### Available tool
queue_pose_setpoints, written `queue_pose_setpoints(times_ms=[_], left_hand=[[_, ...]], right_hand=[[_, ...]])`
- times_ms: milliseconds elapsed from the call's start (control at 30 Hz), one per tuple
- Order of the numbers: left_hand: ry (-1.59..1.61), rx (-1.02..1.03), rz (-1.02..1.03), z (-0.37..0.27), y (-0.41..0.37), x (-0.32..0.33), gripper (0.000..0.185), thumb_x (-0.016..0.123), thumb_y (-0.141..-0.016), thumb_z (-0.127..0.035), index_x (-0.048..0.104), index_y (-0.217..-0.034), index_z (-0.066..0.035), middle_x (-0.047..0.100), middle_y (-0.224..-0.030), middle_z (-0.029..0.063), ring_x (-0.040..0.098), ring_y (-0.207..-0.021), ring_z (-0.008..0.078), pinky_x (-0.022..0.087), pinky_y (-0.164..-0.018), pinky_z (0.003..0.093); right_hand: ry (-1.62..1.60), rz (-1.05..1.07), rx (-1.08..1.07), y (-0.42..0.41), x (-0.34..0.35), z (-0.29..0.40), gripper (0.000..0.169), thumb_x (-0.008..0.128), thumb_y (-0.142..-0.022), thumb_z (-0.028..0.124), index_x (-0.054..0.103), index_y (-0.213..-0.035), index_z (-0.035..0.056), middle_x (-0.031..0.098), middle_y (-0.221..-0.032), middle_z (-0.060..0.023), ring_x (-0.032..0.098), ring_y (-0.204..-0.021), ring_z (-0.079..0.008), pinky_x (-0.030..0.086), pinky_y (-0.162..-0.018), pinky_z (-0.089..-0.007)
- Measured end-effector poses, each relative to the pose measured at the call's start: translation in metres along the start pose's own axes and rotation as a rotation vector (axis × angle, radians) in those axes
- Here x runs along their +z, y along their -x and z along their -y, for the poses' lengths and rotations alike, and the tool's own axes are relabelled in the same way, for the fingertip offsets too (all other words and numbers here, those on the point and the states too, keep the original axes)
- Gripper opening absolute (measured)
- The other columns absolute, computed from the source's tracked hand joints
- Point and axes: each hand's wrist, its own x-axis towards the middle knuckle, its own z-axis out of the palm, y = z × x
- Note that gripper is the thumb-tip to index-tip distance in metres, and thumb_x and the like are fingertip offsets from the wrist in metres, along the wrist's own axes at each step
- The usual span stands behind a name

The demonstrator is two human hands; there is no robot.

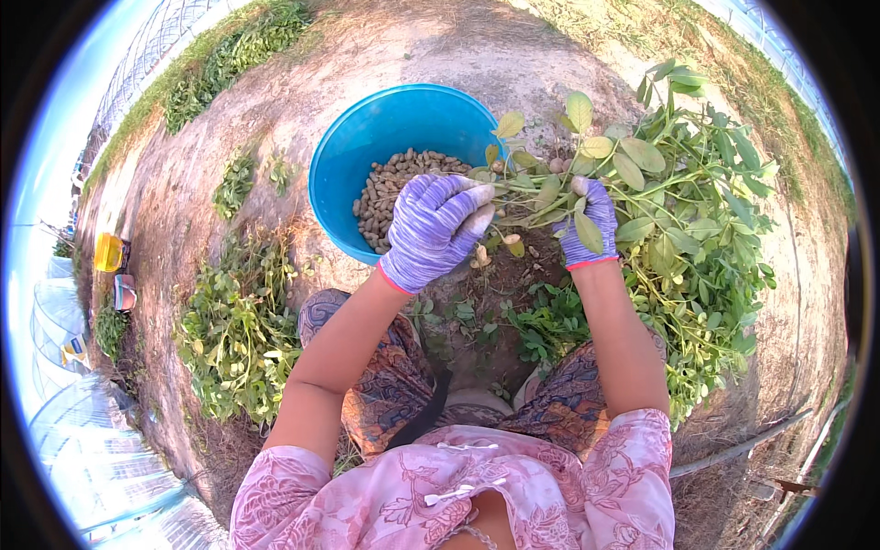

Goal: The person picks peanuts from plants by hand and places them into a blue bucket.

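Note:
My left hand (434, 232), in a purple striped knit glove, pinches the root end of an uprooted peanut plant (639, 157) beside the rim of a blue plastic tub (412, 113). Unshelled peanuts (405, 185) cover the tub's bottom. My right hand (590, 223), gloved alike, closes around the stems farther right, partly hidden by leaves. A few peanut pods (481, 258) hang below the stems between my hands. Leafy tops of the plant spread to the right, above a larger heap of peanut plants (687, 275).
To my left lies a pile of peanut plants (240, 330). Loose green leaves (550, 323) litter the soil between my legs. A yellow container (110, 252) and a pink one (124, 292) stand at far left. A pole (742, 447) lies at lower right.

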Motion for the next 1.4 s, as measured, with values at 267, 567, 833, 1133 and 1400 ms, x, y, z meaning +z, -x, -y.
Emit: queue_pose_setpoints(times_ms=[267,567,833,1133,1400], left_hand=[[0.040,-0.019,0.159,-0.004,-0.004,0.011,0.030,0.068,-0.063,-0.023,0.062,-0.087,-0.008,0.057,-0.089,0.0085,0.056,-0.076,0.0239,0.046,-0.062,0.0324],[-0.192,0.050,0.210,0.014,0.003,0.006,0.024,0.061,-0.063,-0.009,0.063,-0.086,-0.014,0.058,-0.087,0.0070,0.056,-0.072,0.0229,0.047,-0.060,0.0322],[0.125,-0.057,0.126,0.020,0.009,0.005,0.020,0.062,-0.068,-0.009,0.059,-0.089,-0.008,0.056,-0.092,0.0090,0.055,-0.071,0.0195,0.046,-0.059,0.0306],[1.315,-0.770,-0.203,0.021,0.008,-0.011,0.023,0.051,-0.080,-0.007,0.049,-0.100,0.003,0.056,-0.092,0.0155,0.058,-0.062,0.0165,0.052,-0.051,0.0282],[0.986,-0.831,-0.062,0.020,0.006,-0.018,0.029,0.046,-0.085,-0.019,0.049,-0.104,0.002,0.051,-0.059,0.0030,0.045,-0.040,0.0078,0.037,-0.033,0.0191]], right_hand=[[-0.116,-0.106,-0.017,-0.008,-0.005,-0.006,0.021,0.045,-0.074,0.012,0.049,-0.091,0.0008,0.053,-0.085,-0.0099,0.053,-0.077,-0.0204,0.046,-0.073,-0.0343],[-0.186,-0.193,-0.014,-0.010,0.001,-0.003,0.007,0.045,-0.074,0.010,0.048,-0.079,0.0058,0.050,-0.076,-0.0035,0.052,-0.072,-0.0172,0.047,-0.069,-0.0342],[-0.188,-0.191,0.012,-0.010,0.007,-0.001,0.008,0.048,-0.073,0.011,0.048,-0.078,0.0064,0.049,-0.074,-0.0038,0.053,-0.070,-0.0184,0.047,-0.067,-0.0341],[-0.132,-0.142,0.003,-0.014,-0.003,-0.004,0.008,0.047,-0.074,0.012,0.049,-0.080,0.0059,0.052,-0.076,-0.0057,0.054,-0.069,-0.0190,0.048,-0.066,-0.0353],[-0.213,-0.162,0.016,-0.020,-0.012,-0.007,0.010,0.048,-0.072,0.007,0.048,-0.082,0.0053,0.050,-0.075,-0.0055,0.054,-0.071,-0.0201,0.049,-0.068,-0.0350]])
